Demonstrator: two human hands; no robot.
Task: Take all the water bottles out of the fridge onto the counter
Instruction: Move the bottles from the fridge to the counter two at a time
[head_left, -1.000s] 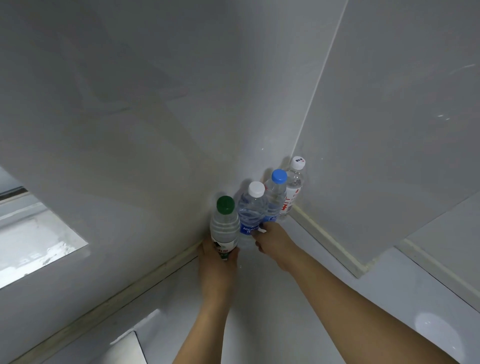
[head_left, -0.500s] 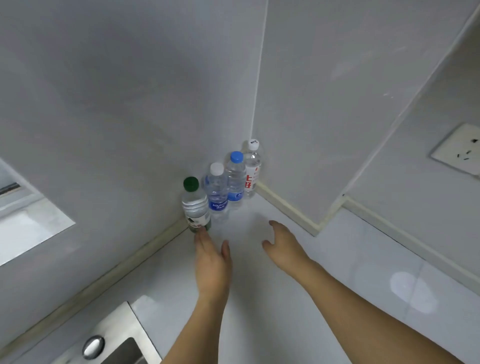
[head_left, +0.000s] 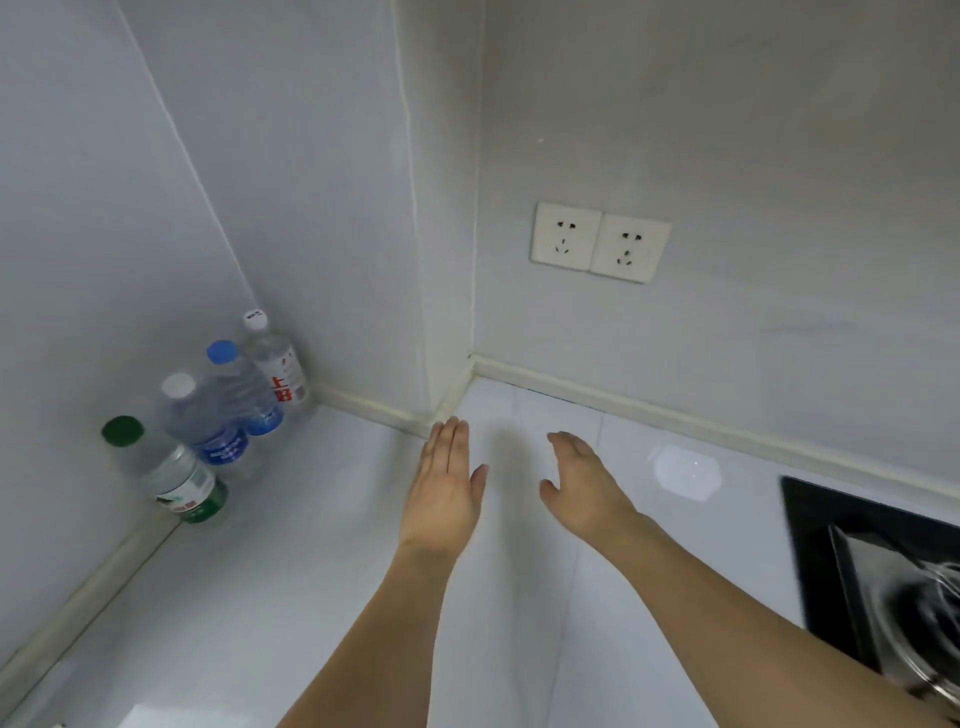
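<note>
Head view: both grips were empty, the left hand (head_left: 441, 499) flat with straight fingers, the right hand (head_left: 584, 486) relaxed, both over the desk (head_left: 291, 582). Four bottles (head_left: 223, 410) stood in a row along the wall, well left of both hands.

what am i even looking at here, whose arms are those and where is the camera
No machine here: a person wears a camera on the head, looking down at their own arms. The left hand and right hand are open, fingers relaxed, holding nothing, above a white counter. Four water bottles stand in a row in the corner: green-capped, white-capped, blue-capped and one with a red label. Two wall sockets sit above; a black stove shows at right.
</note>
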